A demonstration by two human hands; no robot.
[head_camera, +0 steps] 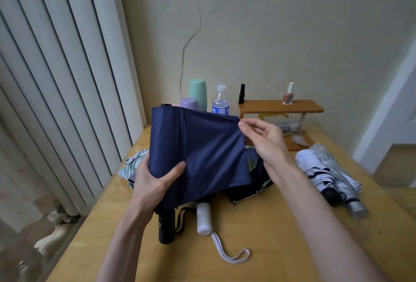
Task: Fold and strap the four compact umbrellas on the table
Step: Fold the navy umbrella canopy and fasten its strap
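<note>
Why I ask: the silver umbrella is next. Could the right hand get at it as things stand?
Probably yes, once it lets go: the right hand pinches the navy umbrella, but the silver umbrella lies uncovered on the table beside that forearm, nothing between.

no text was legible; the bottle (220, 99) at the desk's (270, 225) far edge bore a blue label (220, 109) with unreadable white print.
</note>
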